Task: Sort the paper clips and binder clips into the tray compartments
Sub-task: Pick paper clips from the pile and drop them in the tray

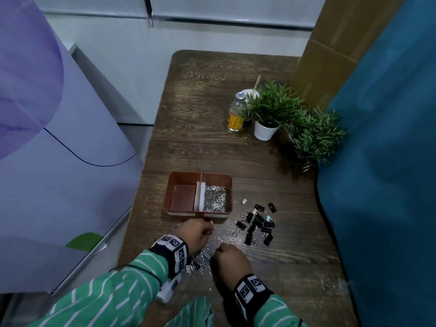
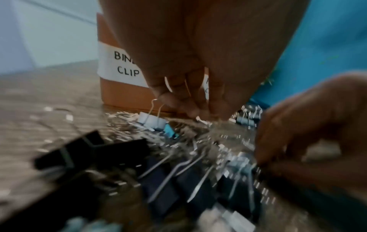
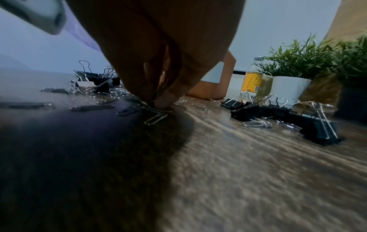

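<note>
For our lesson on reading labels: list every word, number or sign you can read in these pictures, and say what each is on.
"BIN… CLIP": white label on the brown tray's front wall, partly hidden by the left hand.
Second white label beside it: hidden, unreadable.
Yellow bottle label: print too small to read.
Wristbands: black-and-white square code marks, no words.

A yellow-labelled bottle stands beside two potted plants on the wooden table.

A home-like room: a wood-grain table with potted plants and a bottle, a cardboard box far right.
</note>
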